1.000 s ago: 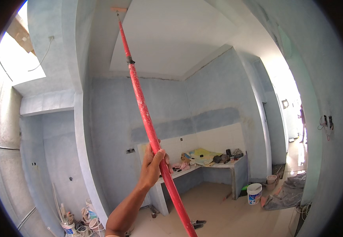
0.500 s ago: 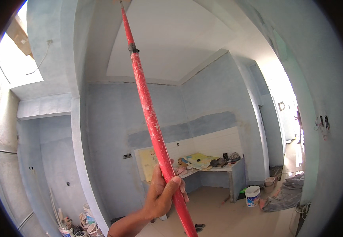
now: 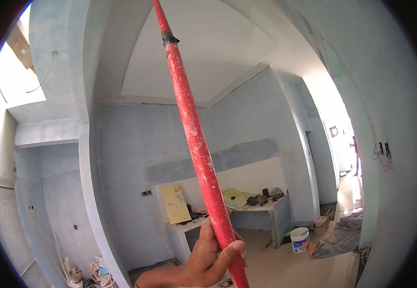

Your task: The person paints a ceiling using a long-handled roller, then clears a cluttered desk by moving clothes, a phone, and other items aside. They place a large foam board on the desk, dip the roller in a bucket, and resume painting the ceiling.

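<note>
My left hand (image 3: 213, 257) is wrapped round a long red pole (image 3: 196, 137), thumb on its right side. White paint specks and scuffs cover the pole. Black tape (image 3: 170, 37) binds a joint near the top, where a thinner section begins. The pole leans up and slightly left toward the ceiling (image 3: 189, 53); both its ends lie outside the picture. My left forearm comes in from the lower edge. My right hand does not show.
Behind the pole stands an L-shaped counter (image 3: 279, 211) with a yellow sheet (image 3: 172, 204) and dark items on it. A white bucket (image 3: 299, 239) and a grey tarp (image 3: 340, 235) lie right. Wires (image 3: 385, 151) stick out of the right wall. More buckets (image 3: 106, 281) crowd the lower left.
The pole and my left hand have shifted down and right in the picture, and the pole's upper tip has left the view. The room has shifted slightly left. The grip stays closed.
</note>
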The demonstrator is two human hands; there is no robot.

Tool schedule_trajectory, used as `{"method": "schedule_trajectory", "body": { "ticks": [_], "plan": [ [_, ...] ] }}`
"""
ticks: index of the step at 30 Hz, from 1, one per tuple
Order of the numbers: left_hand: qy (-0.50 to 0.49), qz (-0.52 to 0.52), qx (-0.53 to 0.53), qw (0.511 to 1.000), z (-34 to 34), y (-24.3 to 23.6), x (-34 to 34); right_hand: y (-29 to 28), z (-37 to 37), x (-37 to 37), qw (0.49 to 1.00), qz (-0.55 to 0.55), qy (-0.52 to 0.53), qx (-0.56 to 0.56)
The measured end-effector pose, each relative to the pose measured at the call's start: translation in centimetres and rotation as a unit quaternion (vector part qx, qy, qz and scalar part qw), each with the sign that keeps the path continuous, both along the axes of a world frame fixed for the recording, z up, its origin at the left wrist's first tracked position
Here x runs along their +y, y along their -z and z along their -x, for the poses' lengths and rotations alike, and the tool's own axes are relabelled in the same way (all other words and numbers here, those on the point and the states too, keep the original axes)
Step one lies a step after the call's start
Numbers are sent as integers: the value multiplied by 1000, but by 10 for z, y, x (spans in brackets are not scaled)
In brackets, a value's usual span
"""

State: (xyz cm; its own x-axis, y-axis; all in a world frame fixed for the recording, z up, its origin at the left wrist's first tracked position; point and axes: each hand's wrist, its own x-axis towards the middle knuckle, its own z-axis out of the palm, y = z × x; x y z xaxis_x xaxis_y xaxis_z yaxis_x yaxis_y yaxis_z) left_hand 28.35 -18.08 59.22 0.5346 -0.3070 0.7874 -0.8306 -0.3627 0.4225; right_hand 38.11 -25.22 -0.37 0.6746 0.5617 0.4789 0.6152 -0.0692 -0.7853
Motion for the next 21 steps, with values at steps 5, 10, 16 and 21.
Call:
{"method": "schedule_trajectory", "body": {
  "ticks": [5,10,16,21],
  "plan": [
    [-13,21,16,1000,3,3,-12,2,-2,2,1000,3,2,2],
    [-20,63,15,998,1,7,-12,10,-8,4,1000,4,1,-10],
    [17,183,19,983,-31,-27,-5,21,-10,11,999,19,24,-35],
    [34,151,1,988,-48,-44,-13,28,-18,16,994,30,51,-96]
  ]
}}
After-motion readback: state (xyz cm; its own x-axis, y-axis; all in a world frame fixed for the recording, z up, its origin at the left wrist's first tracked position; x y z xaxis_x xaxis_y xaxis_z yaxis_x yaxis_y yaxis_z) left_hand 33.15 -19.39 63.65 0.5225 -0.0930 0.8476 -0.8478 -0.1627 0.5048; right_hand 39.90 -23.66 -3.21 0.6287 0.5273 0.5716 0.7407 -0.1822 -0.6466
